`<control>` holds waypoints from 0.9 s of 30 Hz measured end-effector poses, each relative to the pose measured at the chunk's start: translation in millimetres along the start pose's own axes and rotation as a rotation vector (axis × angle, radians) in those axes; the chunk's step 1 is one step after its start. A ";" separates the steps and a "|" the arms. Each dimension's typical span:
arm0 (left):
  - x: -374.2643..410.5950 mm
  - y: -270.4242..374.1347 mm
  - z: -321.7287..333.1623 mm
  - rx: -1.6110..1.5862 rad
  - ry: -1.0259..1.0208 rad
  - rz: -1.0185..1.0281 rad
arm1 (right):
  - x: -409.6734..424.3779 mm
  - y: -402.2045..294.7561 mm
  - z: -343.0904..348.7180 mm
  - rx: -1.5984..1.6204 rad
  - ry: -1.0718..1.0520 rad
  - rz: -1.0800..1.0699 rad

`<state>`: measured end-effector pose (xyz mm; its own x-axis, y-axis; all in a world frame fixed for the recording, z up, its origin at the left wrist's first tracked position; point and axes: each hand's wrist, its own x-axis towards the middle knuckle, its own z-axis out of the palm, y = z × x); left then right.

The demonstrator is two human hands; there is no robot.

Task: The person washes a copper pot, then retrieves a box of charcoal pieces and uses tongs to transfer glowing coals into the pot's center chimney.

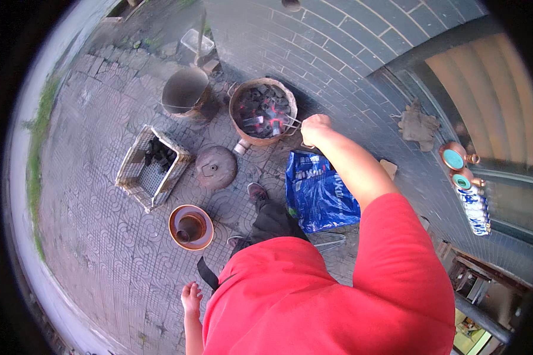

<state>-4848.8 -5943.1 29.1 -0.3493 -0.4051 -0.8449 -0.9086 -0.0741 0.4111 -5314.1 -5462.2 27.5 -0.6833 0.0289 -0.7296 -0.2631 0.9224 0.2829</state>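
My right hand grips a pair of metal tongs at the right rim of a round charcoal stove. The tongs' tips reach over the coals. Black charcoal fills the stove, with several pieces glowing red towards the near side; whether the tongs pinch a piece is too small to tell. My left hand hangs low at my side, its fingers loosely apart and holding nothing. Beside the stove, a round metal lid with a handle lies on the paving.
A plastic crate holding charcoal and a deep bucket stand left of the stove. Nearer my feet is a basin with a dark vessel inside. A blue plastic bag lies right of my leg, near the tiled wall.
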 end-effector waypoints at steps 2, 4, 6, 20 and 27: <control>-4.1 -11.1 -3.8 0.022 -0.003 -0.005 | 9.8 -2.5 4.5 0.052 0.030 0.048; -5.8 -20.5 -2.4 0.023 0.014 -0.045 | 21.3 -3.1 14.2 0.116 0.124 0.103; -6.4 -22.3 2.1 0.013 -0.001 -0.053 | 26.9 5.3 15.3 0.108 0.133 0.040; 22.2 -44.0 15.4 -0.098 -0.049 -0.031 | -94.1 100.8 61.5 0.883 0.081 -0.094; 28.3 -82.2 -1.9 0.021 -0.005 0.037 | -218.6 3.4 52.7 1.538 -0.299 -0.116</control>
<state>-4783.6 -5950.2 -28.0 -0.3836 -0.4028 -0.8310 -0.8997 -0.0400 0.4347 -5129.8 -5445.1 155.2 -0.5057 -0.1667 -0.8464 0.7439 0.4126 -0.5257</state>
